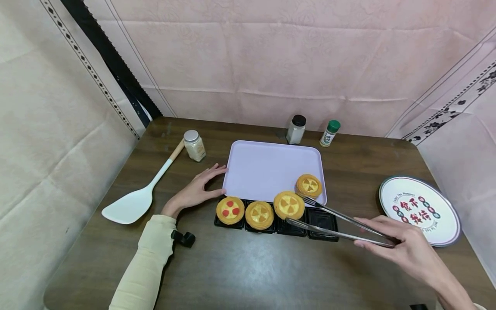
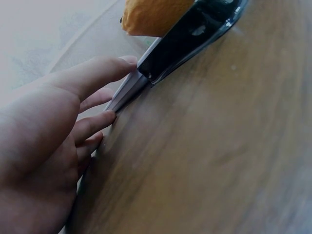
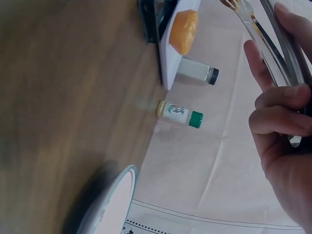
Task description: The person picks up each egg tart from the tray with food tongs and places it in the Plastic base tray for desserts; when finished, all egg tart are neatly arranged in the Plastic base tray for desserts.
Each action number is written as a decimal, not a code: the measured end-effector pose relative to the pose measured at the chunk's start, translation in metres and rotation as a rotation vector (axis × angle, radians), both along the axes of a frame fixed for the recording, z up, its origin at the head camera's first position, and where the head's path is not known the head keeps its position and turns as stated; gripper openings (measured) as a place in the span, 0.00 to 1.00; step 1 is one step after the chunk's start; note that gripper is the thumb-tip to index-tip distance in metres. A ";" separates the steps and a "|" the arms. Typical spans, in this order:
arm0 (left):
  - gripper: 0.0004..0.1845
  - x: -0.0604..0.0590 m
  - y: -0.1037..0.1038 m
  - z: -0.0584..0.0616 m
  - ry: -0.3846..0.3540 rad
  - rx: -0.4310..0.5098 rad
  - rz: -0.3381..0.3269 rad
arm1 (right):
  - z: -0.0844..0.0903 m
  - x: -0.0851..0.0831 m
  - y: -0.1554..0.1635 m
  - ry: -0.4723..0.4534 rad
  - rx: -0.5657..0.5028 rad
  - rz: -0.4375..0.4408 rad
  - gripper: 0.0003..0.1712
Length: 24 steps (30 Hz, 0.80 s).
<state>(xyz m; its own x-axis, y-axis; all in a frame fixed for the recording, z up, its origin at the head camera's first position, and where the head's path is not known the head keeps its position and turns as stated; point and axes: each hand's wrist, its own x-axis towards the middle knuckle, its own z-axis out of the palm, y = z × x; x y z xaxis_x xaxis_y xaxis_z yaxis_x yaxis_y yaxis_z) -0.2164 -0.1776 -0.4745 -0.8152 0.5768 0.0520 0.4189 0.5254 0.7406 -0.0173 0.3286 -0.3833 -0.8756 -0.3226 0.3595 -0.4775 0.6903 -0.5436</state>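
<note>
A lavender tray point(image 1: 267, 165) lies mid-table with one yellow tart point(image 1: 309, 185) on its near right corner. In front of it sits a black four-cup holder point(image 1: 322, 220). Its left cups hold a red-dotted tart point(image 1: 230, 210) and a yellow tart point(image 1: 259, 214). My right hand point(image 1: 362, 232) grips metal tongs point(image 1: 337, 221), whose tips stand on either side of a third yellow tart point(image 1: 289, 205) over the third cup. My left hand point(image 1: 215, 183) lies flat on the table, fingers point(image 2: 105, 68) touching the tray's left edge point(image 2: 127, 91). The right wrist view shows the fingers point(image 3: 280, 97) curled round the tongs point(image 3: 258, 34).
A white spatula point(image 1: 131, 202) and a silver-lidded jar point(image 1: 194, 145) lie left of the tray. A black-lidded jar point(image 1: 296, 129) and a green-capped bottle point(image 1: 330, 133) stand behind it. A printed round plate point(image 1: 418, 209) sits at the right. Pink cloth walls close in the table.
</note>
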 end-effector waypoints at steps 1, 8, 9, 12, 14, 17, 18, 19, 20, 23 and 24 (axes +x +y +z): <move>0.36 0.000 0.000 0.000 0.000 0.002 -0.001 | -0.001 0.001 0.000 -0.009 -0.001 0.007 0.33; 0.36 0.000 0.000 0.000 -0.010 0.003 0.006 | -0.007 0.004 -0.001 -0.016 -0.022 0.057 0.33; 0.36 0.000 0.000 0.000 -0.011 0.004 0.008 | -0.008 0.005 -0.001 -0.023 -0.026 0.060 0.33; 0.36 0.000 0.000 0.001 -0.011 0.003 0.010 | -0.009 0.005 0.000 -0.035 -0.024 0.063 0.33; 0.36 0.000 0.000 0.001 -0.008 0.001 0.010 | -0.010 0.005 0.000 -0.049 -0.017 0.057 0.32; 0.36 0.000 0.000 0.001 -0.007 -0.002 0.011 | -0.010 0.006 0.001 -0.080 0.010 0.035 0.32; 0.37 0.000 0.001 0.001 -0.006 -0.003 0.011 | -0.011 0.006 0.001 -0.091 0.020 0.026 0.31; 0.36 0.000 0.001 0.001 -0.007 -0.001 0.011 | -0.011 0.006 0.001 -0.105 0.028 0.018 0.31; 0.36 0.000 0.001 0.001 -0.007 -0.001 0.012 | -0.011 0.006 0.001 -0.113 0.036 0.012 0.31; 0.36 0.001 0.001 0.002 -0.006 0.002 0.011 | -0.012 0.006 0.002 -0.122 0.052 0.007 0.30; 0.36 0.001 0.001 0.002 -0.006 0.002 0.010 | -0.013 0.006 0.002 -0.122 0.055 0.006 0.30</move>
<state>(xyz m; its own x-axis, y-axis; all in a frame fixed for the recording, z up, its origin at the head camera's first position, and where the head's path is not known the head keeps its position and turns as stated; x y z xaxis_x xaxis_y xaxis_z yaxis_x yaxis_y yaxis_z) -0.2156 -0.1768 -0.4726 -0.8211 0.5687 0.0485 0.4096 0.5278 0.7441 -0.0116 0.3308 -0.3960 -0.9096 -0.3444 0.2323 -0.4146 0.7181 -0.5589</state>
